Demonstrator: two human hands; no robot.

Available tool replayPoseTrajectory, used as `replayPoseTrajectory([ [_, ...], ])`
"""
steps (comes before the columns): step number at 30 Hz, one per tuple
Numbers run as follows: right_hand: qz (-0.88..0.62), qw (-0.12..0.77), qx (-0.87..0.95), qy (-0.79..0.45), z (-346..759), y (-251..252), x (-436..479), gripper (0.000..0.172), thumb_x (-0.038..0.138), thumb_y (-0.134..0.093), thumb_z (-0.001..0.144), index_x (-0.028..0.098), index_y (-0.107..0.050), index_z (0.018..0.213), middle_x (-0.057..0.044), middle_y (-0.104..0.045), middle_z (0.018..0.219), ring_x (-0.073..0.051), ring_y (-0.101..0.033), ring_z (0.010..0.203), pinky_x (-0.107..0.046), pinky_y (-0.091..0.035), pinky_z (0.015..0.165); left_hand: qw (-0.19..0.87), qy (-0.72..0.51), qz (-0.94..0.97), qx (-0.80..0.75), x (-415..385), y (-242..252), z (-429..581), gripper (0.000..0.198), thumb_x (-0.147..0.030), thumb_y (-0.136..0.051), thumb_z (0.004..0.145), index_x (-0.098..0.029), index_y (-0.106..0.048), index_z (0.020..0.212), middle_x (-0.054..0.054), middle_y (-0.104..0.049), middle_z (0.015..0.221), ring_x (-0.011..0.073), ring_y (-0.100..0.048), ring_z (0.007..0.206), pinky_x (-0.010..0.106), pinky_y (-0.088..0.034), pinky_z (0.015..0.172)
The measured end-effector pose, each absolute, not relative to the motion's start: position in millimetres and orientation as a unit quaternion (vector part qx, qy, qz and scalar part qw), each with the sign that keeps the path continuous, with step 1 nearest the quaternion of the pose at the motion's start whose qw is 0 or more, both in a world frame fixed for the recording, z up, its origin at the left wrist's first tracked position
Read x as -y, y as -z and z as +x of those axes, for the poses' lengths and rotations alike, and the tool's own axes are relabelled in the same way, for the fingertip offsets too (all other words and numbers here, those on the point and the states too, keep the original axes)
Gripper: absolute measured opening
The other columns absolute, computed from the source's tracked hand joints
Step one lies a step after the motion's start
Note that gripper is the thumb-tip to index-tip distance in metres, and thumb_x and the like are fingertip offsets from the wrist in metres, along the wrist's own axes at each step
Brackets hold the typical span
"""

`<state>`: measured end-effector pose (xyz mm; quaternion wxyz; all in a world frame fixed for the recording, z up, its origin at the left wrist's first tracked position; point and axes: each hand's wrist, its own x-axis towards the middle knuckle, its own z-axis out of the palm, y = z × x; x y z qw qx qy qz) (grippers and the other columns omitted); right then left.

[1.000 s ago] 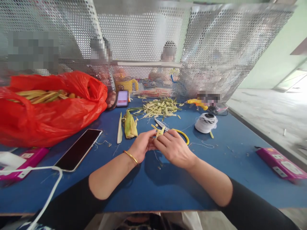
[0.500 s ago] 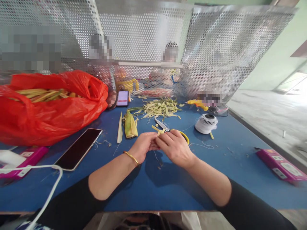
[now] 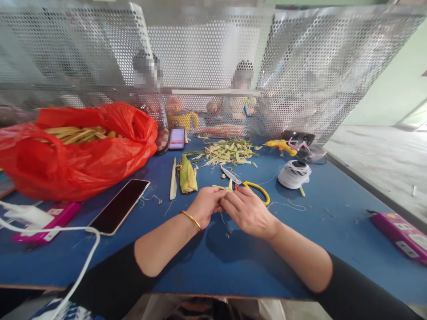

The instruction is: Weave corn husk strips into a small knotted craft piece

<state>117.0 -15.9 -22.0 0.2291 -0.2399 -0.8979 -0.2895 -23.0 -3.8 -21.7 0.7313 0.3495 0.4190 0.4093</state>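
My left hand and my right hand meet over the middle of the blue table, fingers closed together. Between their fingertips are pale green husk strips, whose ends stick out at the far side; the rest is hidden by my fingers. Just beyond my right hand lie scissors with yellow handles, blades pointing away to the left. A yellow-green husk bundle and a flat husk piece lie beyond my left hand. Farther off is a pile of cut husk strips.
On the left sit a red plastic bag of husk strips, a phone and a power strip with a white cable. At right are a white thread spool, a yellow glue gun and another power strip. A perforated metal screen stands behind.
The whole view has shifted slightly, so things appear farther right. My hands stay together on the husk strips, whose visible ends have turned; one now points more upright.
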Motion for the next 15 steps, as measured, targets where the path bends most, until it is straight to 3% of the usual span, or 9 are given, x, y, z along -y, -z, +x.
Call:
replayPoseTrajectory([
  [4, -0.285, 0.290, 0.893, 0.193, 117.2, 23.4, 18.0, 0.031, 0.015, -0.033, 0.096, 0.016, -0.055, 0.075, -0.003, -0.058, 0.067, -0.015, -0.049, 0.060, -0.029, -0.034, 0.063, 0.713, -0.436, 0.346, -0.427, 2.1, 18.3, -24.0, 0.018, -0.025, -0.072, 0.066, -0.013, -0.061, 0.061, -0.001, -0.058, 0.055, 0.0083, -0.053, 0.051, 0.022, -0.045, 0.056],
  [7, -0.418, 0.372, 0.828, 0.037, 115.8, 25.4, 21.8, 0.023, 0.031, -0.046, 0.092, 0.018, -0.054, 0.076, -0.001, -0.060, 0.066, -0.013, -0.051, 0.057, -0.026, -0.036, 0.058, 0.688, -0.462, 0.353, -0.434, 0.9, 14.2, -25.3, 0.012, -0.023, -0.066, 0.074, -0.013, -0.065, 0.069, 0.003, -0.066, 0.063, 0.0120, -0.061, 0.060, 0.024, -0.048, 0.063],
  [10, -0.538, 0.378, 0.740, -0.141, 111.0, 29.5, 23.3, 0.030, 0.041, -0.051, 0.087, 0.020, -0.052, 0.067, 0.001, -0.056, 0.057, -0.012, -0.048, 0.049, -0.024, -0.033, 0.049, 0.673, -0.476, 0.367, -0.431, 1.1, 12.4, -24.4, 0.011, -0.021, -0.061, 0.079, -0.013, -0.068, 0.074, 0.005, -0.070, 0.069, 0.0143, -0.064, 0.069, 0.026, -0.050, 0.071],
  [15, -0.524, 0.424, 0.634, -0.378, 102.8, 37.1, 17.5, 0.035, 0.044, -0.051, 0.083, 0.019, -0.053, 0.058, 0.000, -0.058, 0.055, -0.012, -0.053, 0.051, -0.025, -0.041, 0.052, 0.659, -0.477, 0.398, -0.424, 2.5, 15.7, -19.6, 0.013, -0.017, -0.063, 0.076, -0.014, -0.069, 0.087, 0.002, -0.070, 0.071, 0.0137, -0.063, 0.064, 0.027, -0.051, 0.068],
])
